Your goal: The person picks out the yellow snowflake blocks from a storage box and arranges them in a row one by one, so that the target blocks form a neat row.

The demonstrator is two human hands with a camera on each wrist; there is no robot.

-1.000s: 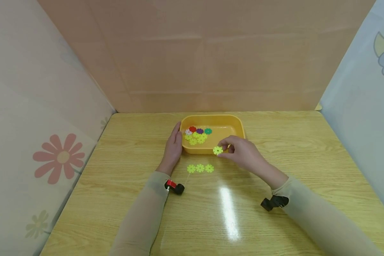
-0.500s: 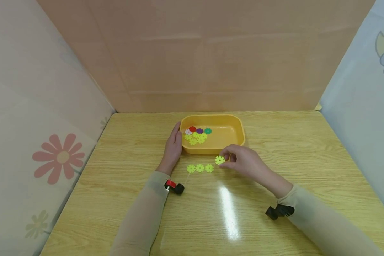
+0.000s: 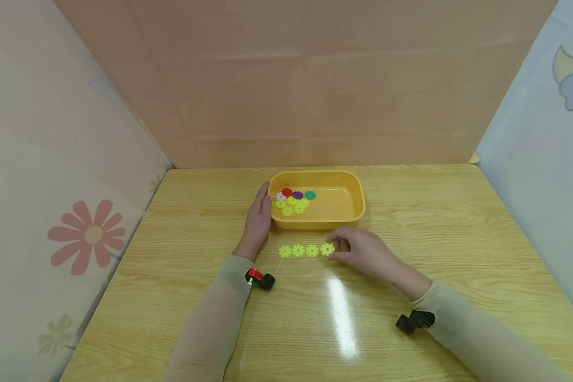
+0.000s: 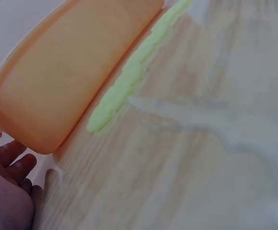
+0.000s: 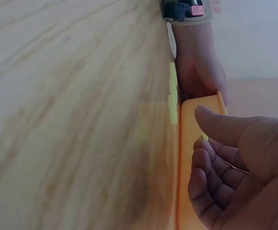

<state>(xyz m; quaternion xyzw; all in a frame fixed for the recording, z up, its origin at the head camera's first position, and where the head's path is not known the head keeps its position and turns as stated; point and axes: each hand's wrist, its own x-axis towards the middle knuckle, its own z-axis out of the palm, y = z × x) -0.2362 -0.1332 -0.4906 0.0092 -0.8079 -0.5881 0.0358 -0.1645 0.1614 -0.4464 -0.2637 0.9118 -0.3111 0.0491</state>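
Note:
My right hand (image 3: 365, 252) pinches a yellow-green flower-shaped plastic disc (image 3: 327, 249) between thumb and fingers, at the right end of a row. Three matching discs (image 3: 298, 250) make up the rest of that row on the table, in front of a yellow tray (image 3: 317, 225). In the right wrist view only a sliver of the pinched disc (image 5: 205, 137) shows. My left hand (image 3: 258, 223) rests along the tray's left end, its fingers relaxed against the wall. Seen from the left wrist, the row of discs (image 4: 129, 72) runs beside the tray (image 4: 76, 62).
Inside the tray, several yellow-green discs (image 3: 288, 210) lie at the left with a red disc (image 3: 287, 192), a white one, a purple disc (image 3: 298, 195) and a green disc (image 3: 310, 195). A tan partition (image 3: 305, 106) rises behind the wooden table (image 3: 196, 239); pale walls flank it.
My right hand has brought the pinched disc from the tray's front rim down toward me, to the right end of the row. The left hand and the tray have stayed in place.

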